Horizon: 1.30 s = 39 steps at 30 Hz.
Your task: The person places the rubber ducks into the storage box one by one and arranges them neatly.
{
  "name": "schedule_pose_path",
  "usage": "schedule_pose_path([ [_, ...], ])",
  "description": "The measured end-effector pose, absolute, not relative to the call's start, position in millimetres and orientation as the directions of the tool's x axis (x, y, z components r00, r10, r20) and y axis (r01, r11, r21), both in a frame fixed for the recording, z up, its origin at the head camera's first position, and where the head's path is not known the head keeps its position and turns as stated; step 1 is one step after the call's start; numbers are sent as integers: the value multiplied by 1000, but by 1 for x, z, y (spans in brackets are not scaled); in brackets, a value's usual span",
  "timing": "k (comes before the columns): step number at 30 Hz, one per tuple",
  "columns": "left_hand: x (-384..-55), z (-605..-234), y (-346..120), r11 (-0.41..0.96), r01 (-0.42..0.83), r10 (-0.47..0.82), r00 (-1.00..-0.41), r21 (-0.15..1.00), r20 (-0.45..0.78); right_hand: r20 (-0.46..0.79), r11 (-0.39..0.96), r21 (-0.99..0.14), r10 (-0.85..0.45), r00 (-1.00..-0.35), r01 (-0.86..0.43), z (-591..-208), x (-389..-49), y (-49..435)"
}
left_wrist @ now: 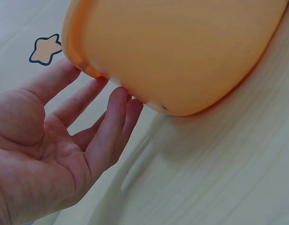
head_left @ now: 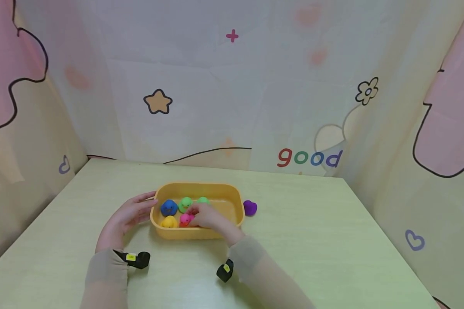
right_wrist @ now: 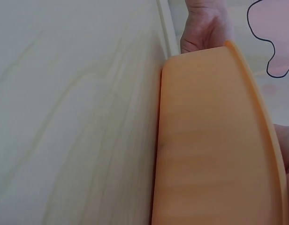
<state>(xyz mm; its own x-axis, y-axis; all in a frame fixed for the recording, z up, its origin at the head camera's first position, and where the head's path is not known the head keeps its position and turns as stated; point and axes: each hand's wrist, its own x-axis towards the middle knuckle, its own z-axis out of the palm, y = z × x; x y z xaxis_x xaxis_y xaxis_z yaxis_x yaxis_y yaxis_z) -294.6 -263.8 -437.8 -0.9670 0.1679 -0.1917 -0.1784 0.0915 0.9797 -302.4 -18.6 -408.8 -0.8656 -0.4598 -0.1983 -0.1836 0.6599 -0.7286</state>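
A yellow-orange plastic tub (head_left: 198,233) stands on the table, with several small rubber ducks inside. Among them are a blue duck (head_left: 168,208), a green duck (head_left: 185,204), a second green toy (head_left: 203,200) and a yellow duck (head_left: 169,222). My left hand (head_left: 133,212) has its fingers extended against the tub's left end; the left wrist view shows the fingertips at its wall and rim. My right hand (head_left: 206,216) reaches over the near rim into the tub. Its thumb and forefinger pinch a bright pink duck (head_left: 185,220). The tub wall hides most of this hand in the right wrist view.
A purple rounded toy (head_left: 250,207) sits on the table (head_left: 313,240) just outside the tub's right end. Printed cloth (head_left: 216,94) hangs behind the table and along both sides. Each wrist carries a small black camera.
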Motion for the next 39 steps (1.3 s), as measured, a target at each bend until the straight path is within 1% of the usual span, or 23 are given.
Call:
schedule_pose_path([
  [7,-295,-439,-265,74,-177,171,-967,981,-187,-172,693,-677,-476,-862,-248,-410,-304,-20],
  [17,-296,-441,-265,70,-161,184,-968,984,-171,-178,714,-658,-457,-871,-240,-402,-301,-12],
  [21,-296,-442,-265,70,-166,185,-967,984,-177,-132,708,-663,-431,-893,-243,-389,-299,2],
  [26,-296,-443,-265,68,-177,178,-966,982,-186,-25,644,-722,-389,-921,-252,-371,-302,28],
  [29,-297,-443,-265,60,-179,175,-967,982,-187,48,607,-752,-340,-939,-258,-366,-306,46],
  [32,-296,-442,-265,57,-177,178,-967,983,-184,113,603,-754,-272,-956,-261,-365,-311,64],
  [35,-296,-442,-266,55,-174,184,-966,983,-181,134,608,-763,-183,-974,-219,-368,-316,82],
  [39,-296,-441,-267,41,-174,188,-966,984,-179,114,601,-788,-69,-991,-132,-376,-323,102],
])
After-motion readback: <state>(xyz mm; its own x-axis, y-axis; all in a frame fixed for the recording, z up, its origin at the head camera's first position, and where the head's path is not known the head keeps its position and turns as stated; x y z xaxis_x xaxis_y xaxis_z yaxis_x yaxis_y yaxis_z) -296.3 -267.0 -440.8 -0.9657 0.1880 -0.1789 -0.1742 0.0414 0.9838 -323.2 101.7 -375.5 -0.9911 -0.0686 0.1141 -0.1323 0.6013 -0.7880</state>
